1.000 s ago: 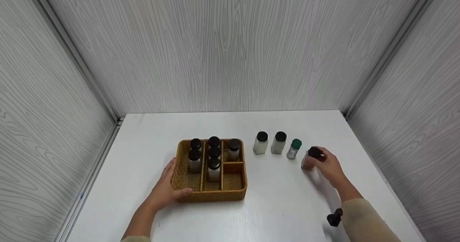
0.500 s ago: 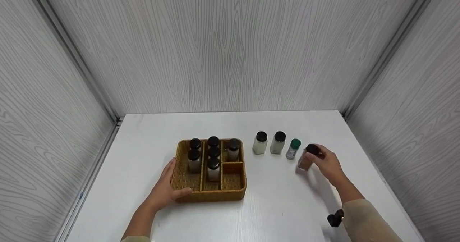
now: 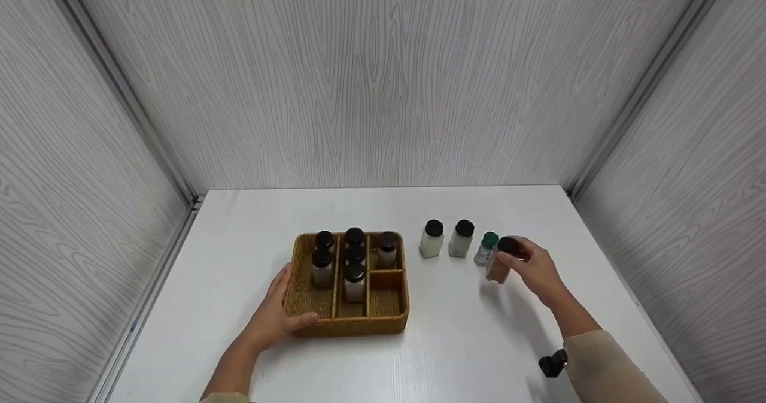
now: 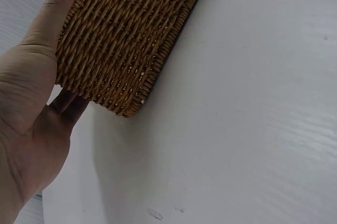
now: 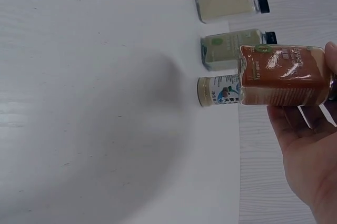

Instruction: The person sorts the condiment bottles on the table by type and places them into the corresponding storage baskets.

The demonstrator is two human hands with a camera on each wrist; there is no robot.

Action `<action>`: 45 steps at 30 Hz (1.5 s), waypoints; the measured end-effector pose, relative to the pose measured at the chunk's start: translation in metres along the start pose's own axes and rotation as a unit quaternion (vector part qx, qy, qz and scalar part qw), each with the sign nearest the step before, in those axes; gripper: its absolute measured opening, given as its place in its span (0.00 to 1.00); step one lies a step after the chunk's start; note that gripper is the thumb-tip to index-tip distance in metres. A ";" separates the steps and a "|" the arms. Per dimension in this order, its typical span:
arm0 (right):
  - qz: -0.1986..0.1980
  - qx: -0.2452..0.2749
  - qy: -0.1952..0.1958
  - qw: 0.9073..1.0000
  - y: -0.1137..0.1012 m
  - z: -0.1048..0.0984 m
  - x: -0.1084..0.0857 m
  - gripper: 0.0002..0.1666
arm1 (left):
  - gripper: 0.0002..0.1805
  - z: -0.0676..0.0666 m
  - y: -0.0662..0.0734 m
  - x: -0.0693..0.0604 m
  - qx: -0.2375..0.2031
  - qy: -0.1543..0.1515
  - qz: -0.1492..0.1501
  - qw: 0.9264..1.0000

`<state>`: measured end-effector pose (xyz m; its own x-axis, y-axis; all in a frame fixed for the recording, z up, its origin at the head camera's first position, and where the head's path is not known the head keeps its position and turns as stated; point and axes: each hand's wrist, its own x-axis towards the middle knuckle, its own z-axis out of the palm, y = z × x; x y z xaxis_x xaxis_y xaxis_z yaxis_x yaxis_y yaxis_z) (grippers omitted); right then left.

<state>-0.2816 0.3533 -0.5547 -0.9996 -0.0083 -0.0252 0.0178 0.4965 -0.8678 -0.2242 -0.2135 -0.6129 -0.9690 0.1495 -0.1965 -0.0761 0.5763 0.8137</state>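
Observation:
My right hand pinches the black lid of a square spice jar full of reddish-brown powder. This jar hangs slightly tilted above the table, in front of the small green-capped shaker. With thumb on the front rim and fingers on the left side, my left hand grips the near left corner of a wicker basket. Several black-lidded jars stand inside: two in the left compartment, three in the middle one, one in the back right. The front right compartment holds nothing.
Two black-lidded jars of pale powder, one nearer the basket and one by the shaker, stand upright on the white table. Grey wood-grain panels enclose the back and sides. A small black object shows at the right sleeve.
My right hand has lifted the reddish-brown jar off the table and moved it left, so it now partly covers the green-capped shaker. The left hand stays at the basket.

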 end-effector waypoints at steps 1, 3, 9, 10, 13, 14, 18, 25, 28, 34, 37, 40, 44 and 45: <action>-0.001 0.000 -0.001 1.000 -0.001 0.001 0.000 0.37 | 0.76 0.000 0.000 0.000 0.002 0.001 0.002 1.000; -0.002 0.000 -0.003 1.000 -0.003 0.004 0.000 0.37 | 0.76 0.000 -0.001 0.000 0.004 0.002 0.003 1.000; 0.005 0.002 -0.007 1.000 -0.008 0.014 0.000 0.39 | 0.76 -0.001 -0.001 0.000 0.004 0.000 0.002 1.000; 0.004 0.001 -0.008 1.000 -0.010 0.015 0.000 0.39 | 0.76 -0.001 -0.001 0.000 0.005 0.001 0.004 1.000; -0.006 -0.001 -0.011 1.000 -0.013 0.018 -0.001 0.39 | 0.76 -0.001 -0.001 0.000 0.007 0.002 0.009 1.000; -0.009 -0.001 -0.012 1.000 -0.014 0.019 -0.001 0.38 | 0.75 -0.001 -0.001 0.000 0.006 0.002 0.011 1.000; -0.025 -0.002 -0.017 1.000 -0.020 0.025 -0.003 0.38 | 0.75 -0.002 -0.001 0.000 0.001 0.000 0.007 1.000; -0.045 0.006 -0.021 0.999 -0.030 0.039 -0.004 0.37 | 0.75 -0.001 -0.001 0.000 -0.011 -0.003 0.001 1.000; -0.050 0.013 -0.024 0.998 -0.032 0.046 -0.004 0.35 | 0.76 0.000 -0.001 0.001 -0.011 -0.003 -0.002 1.000; -0.050 0.015 -0.033 0.998 -0.038 0.060 -0.006 0.32 | 0.76 0.000 0.000 0.000 -0.006 -0.003 -0.004 1.000; -0.057 0.008 -0.042 0.997 -0.042 0.068 -0.006 0.30 | 0.76 0.000 0.001 0.000 -0.006 -0.002 -0.004 1.000; -0.073 0.003 -0.050 0.996 -0.045 0.076 -0.006 0.28 | 0.76 -0.001 0.001 0.000 -0.006 -0.001 -0.006 1.000; -0.083 0.011 -0.057 0.995 -0.048 0.087 -0.008 0.25 | 0.76 -0.001 0.000 0.000 -0.001 0.000 -0.006 1.000; -0.084 0.012 -0.059 0.995 -0.049 0.089 -0.008 0.26 | 0.76 -0.001 0.000 0.000 0.000 0.001 -0.006 1.000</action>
<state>-0.2725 0.2522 -0.5564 -0.9793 -0.1922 0.0633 -0.1468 0.4592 -0.8761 -0.2245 -0.2137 -0.6124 -0.9683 0.1418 -0.2058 -0.0880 0.5774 0.8117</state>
